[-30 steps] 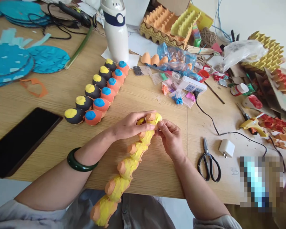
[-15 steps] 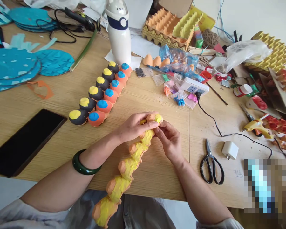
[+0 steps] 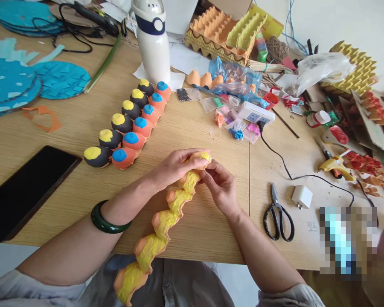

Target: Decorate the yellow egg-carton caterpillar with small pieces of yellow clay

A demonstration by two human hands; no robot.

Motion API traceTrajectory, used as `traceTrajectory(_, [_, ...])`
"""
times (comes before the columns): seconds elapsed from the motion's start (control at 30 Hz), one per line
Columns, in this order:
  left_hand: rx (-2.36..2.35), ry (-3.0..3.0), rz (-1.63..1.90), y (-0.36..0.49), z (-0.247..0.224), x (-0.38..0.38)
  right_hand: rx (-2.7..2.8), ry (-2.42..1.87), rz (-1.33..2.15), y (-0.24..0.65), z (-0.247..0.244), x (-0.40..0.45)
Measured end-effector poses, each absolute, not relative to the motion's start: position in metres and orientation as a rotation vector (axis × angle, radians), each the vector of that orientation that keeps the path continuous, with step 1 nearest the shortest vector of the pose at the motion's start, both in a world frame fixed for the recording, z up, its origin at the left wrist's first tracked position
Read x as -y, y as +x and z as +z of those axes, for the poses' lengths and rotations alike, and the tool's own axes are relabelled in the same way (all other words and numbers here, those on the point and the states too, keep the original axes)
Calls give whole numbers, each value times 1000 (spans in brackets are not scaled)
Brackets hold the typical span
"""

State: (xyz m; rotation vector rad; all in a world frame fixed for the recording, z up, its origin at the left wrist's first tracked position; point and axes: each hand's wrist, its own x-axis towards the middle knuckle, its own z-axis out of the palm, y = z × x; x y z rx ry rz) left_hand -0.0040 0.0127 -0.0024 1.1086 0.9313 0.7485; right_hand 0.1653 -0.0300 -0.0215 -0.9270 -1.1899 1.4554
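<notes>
A long orange egg carton strip (image 3: 162,221), its bumps partly spread with yellow clay, slants from the table toward my lap. My left hand (image 3: 176,168) is closed round its far end, thumb across the top bump. At the same end, my right hand (image 3: 220,184) pinches the strip's right edge between thumb and fingers. What lies under the fingertips is hidden. Beyond my left hand stand two finished-looking rows: a black strip (image 3: 121,123) with yellow tops and an orange-red strip (image 3: 140,131) with blue tops.
Scissors (image 3: 277,215) and a white charger (image 3: 302,196) lie to the right, a black phone (image 3: 30,187) to the left. A power strip (image 3: 256,113) trails its cable across the right side. Behind stand a white bottle (image 3: 153,51) and stacked egg trays (image 3: 217,36).
The view has shifted slightly, so everything sits a little further left. Both hands keep their hold at the far end of the strip.
</notes>
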Motion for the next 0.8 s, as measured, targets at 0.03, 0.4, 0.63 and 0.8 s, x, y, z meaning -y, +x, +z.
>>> traceTrajectory(0.03, [-922, 1107, 739, -5, -2, -13, 1182, -918, 1462, 165, -21, 30])
traceTrajectory(0.4, [-896, 1087, 729, -10, -1, -14, 1186, -932, 1439, 165, -19, 31])
traceTrajectory(0.63, [-988, 1114, 803, -4, -2, -10, 1291, -932, 1352, 164, -24, 35])
traceTrajectory(0.8, [-1020, 984, 799, 0, 5, -7, 1369, -937, 1285, 165, -27, 36])
